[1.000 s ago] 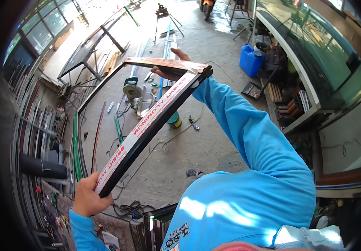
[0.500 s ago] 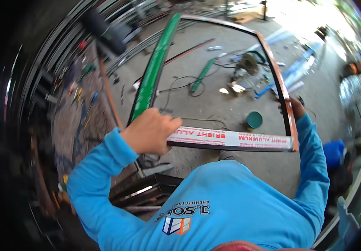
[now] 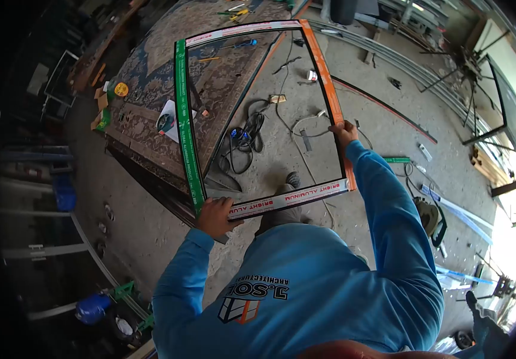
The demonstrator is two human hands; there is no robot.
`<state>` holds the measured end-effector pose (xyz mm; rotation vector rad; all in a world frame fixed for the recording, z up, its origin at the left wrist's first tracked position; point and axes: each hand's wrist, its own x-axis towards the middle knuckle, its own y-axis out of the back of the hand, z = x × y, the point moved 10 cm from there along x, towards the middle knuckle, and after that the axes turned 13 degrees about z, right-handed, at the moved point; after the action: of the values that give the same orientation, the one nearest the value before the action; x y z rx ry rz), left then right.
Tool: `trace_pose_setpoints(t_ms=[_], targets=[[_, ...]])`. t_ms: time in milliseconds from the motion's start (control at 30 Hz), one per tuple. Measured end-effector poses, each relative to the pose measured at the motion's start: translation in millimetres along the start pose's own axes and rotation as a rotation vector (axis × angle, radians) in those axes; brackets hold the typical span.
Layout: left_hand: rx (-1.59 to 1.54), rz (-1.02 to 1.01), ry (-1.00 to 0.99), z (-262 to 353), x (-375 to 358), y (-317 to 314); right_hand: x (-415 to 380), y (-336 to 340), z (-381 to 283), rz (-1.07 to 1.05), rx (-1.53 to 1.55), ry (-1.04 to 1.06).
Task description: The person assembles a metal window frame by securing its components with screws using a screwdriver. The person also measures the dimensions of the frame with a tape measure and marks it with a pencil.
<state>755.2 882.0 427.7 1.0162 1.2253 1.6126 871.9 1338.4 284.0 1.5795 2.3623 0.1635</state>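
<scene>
A rectangular aluminum window frame (image 3: 294, 199) is held up in front of me, its inside open with the floor showing through. Printed protective tape covers its sides: green on the left, orange on the right, white with red lettering on the near and far bars. My left hand (image 3: 215, 216) is closed around the near left corner, where the green side meets the white bar. My right hand (image 3: 346, 133) grips the orange side partway up, fingers wrapped over its inner edge.
A carpet-covered work table (image 3: 141, 99) stands ahead on the left, with tools and paper on it. Coiled black cable (image 3: 249, 134) lies on the concrete floor. A cut-off saw (image 3: 428, 216) is at the right. Long metal profiles (image 3: 359, 51) lie at the back.
My view and body have turned left, carrying the window frame round toward the carpeted table. The saw now lies off to the right. Both hands still hold the frame.
</scene>
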Motion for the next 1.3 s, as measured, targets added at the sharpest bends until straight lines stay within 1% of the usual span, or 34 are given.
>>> trace_pose_setpoints(t_ms=[33, 67, 100, 133, 200, 267, 300, 333, 400, 433, 467, 533, 567, 600, 633, 667, 700, 733, 767, 800, 833, 867, 900, 933, 967, 1000, 1033, 1067, 1100, 1133, 1200, 1233, 1267, 1300], targets=[[0.027, -0.014, 0.091, -17.5, 2.5, -8.1, 26.5, -43.0, -21.0, -0.071, -0.049, 0.049], [0.053, -0.028, 0.177, -35.4, 8.3, -15.0, 43.7, -79.2, -47.8, -0.101, -0.201, 0.070], [0.065, 0.017, 0.245, -50.8, 16.1, -14.3, 63.7, -120.3, -67.3, -0.156, -0.287, 0.077], [0.071, 0.033, 0.279, -65.5, 24.3, -17.3, 83.6, -165.2, -86.5, -0.222, -0.295, 0.124], [0.094, 0.202, 0.385, -104.0, 40.8, -11.3, 111.5, -245.2, -135.2, -0.264, -0.412, 0.240], [0.090, 0.214, 0.522, -158.0, 56.2, -24.1, 145.5, -330.6, -177.2, -0.381, -0.424, 0.336], [0.109, 0.278, 0.527, -182.4, 64.5, -25.2, 152.3, -368.2, -183.0, -0.464, -0.434, 0.385], [0.120, 0.331, 0.526, -196.1, 67.7, -27.8, 143.4, -392.3, -203.3, -0.679, -0.269, 0.354], [0.079, 0.243, 0.671, -235.0, 84.6, -44.3, 180.8, -437.4, -193.6, -0.665, -0.540, 0.397], [0.079, 0.134, 0.748, -250.7, 91.0, -57.7, 183.1, -445.6, -185.7, -0.678, -0.553, 0.388], [0.067, 0.126, 0.757, -256.4, 96.6, -67.0, 184.7, -449.4, -181.1, -0.648, -0.629, 0.427], [0.141, 0.287, 0.744, -265.4, 115.0, -61.9, 199.2, -451.9, -171.7, -0.625, -0.709, 0.472], [0.151, 0.228, 0.755, -267.5, 124.3, -64.3, 197.7, -461.6, -160.2, -0.738, -0.749, 0.522], [0.150, 0.223, 0.770, -271.3, 129.7, -61.1, 196.1, -471.2, -148.2, -0.855, -0.786, 0.569], [0.177, 0.161, 0.807, -275.4, 129.5, -66.3, 198.3, -474.6, -150.0, -0.912, -0.795, 0.658], [0.199, 0.098, 0.849, -276.0, 126.2, -74.4, 214.8, -478.2, -140.5, -0.940, -0.808, 0.661], [0.248, 0.101, 0.861, -275.5, 123.9, -73.6, 235.3, -483.4, -159.2, -0.856, -0.650, 0.828], [0.192, 0.055, 0.945, -281.6, 113.9, -80.3, 254.7, -484.9, -175.3, -0.770, -0.486, 0.981], [0.177, 0.008, 1.018, -281.6, 112.4, -76.7, 278.9, -486.9, -183.1, -0.710, -0.597, 1.049], [0.271, 0.078, 0.971, -286.4, 94.3, -88.7, 300.5, -489.2, -198.6, -0.653, -0.709, 1.121], [0.108, -0.191, 1.267, -284.2, 105.5, -73.2, 317.9, -497.8, -201.9, -0.662, -0.786, 1.154], [0.185, -0.304, 1.304, -293.9, 80.7, -96.4, 330.4, -506.3, -204.8, -0.672, -0.859, 1.191], [0.178, -0.452, 1.372, -296.3, 65.8, -115.4, 335.9, -514.9, -210.8, -0.724, -0.869, 1.205], [0.158, -0.434, 1.432, -285.1, 84.6, -112.3, 339.3, -522.1, -213.9, -0.789, -0.857, 1.197], [0.178, -0.267, 1.409, -275.1, 133.2, -100.9, 344.5, -528.2, -208.3, -0.856, -0.847, 1.185], [0.169, 0.022, 1.212, -268.7, 174.2, -114.6, 350.8, -537.4, -200.6, -0.916, -0.853, 1.200], [0.035, 0.101, 1.218, -258.2, 221.2, -125.1, 363.7, -546.8, -197.3, -0.896, -0.817, 1.173], [0.034, 0.027, 1.215, -248.1, 268.8, -144.2, 376.2, -554.4, -190.9, -0.878, -0.784, 1.140], [0.042, 0.013, 1.206, -234.7, 324.1, -140.9, 382.9, -558.5, -190.9, -0.859, -0.671, 1.207], [-0.093, 0.057, 1.233, -227.1, 365.1, -139.3, 387.8, -560.0, -181.3, -0.921, -0.679, 1.204], [0.089, -0.003, 1.336, -218.2, 399.2, -166.7, 395.8, -572.0, -186.9, -1.049, -0.497, 0.999], [0.033, 0.019, 1.394, -220.9, 402.8, -171.4, 395.5, -563.0, -191.9, -1.127, -0.431, 0.909], [-0.020, 0.048, 1.446, -224.1, 406.1, -174.2, 399.4, -544.8, -197.1, -1.142, -0.439, 0.898], [0.006, 0.161, 1.436, -222.9, 409.1, -167.9, 391.1, -526.8, -189.4, -1.390, -0.408, 0.635]])
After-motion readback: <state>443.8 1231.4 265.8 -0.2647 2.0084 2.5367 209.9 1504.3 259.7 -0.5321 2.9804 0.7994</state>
